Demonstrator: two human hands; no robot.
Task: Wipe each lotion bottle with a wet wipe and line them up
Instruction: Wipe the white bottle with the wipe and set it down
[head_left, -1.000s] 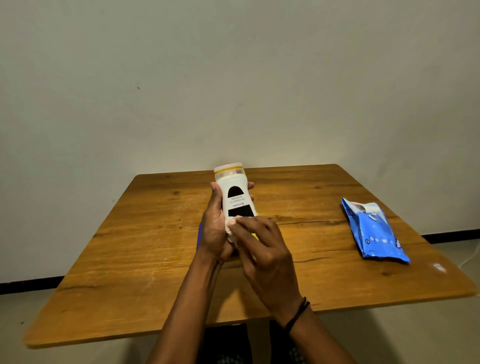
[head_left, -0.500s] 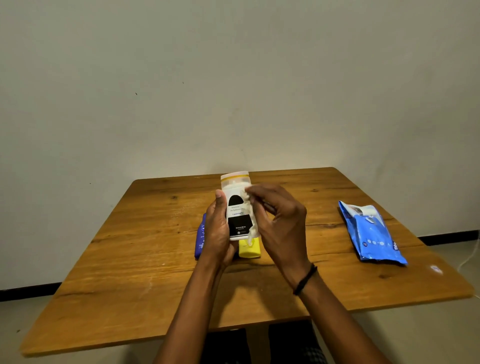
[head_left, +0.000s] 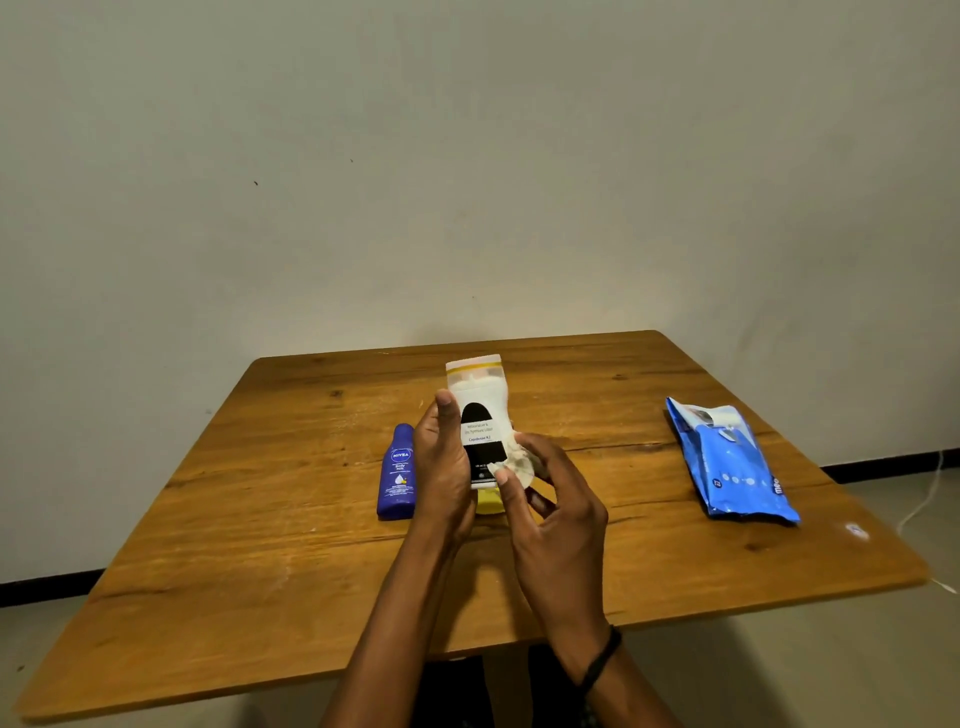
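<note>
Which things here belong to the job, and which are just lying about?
In the job: white bottle in left hand; wet wipe in right hand; blue bottle; yellow item, mostly hidden; wipes pack.
Lying about: white cable on floor.

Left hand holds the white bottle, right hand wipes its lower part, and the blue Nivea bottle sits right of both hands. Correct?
No: the head view shows the blue Nivea bottle left of both hands. The rest holds: the left hand holds the white bottle, and the right hand presses the wet wipe to its lower part.
</note>
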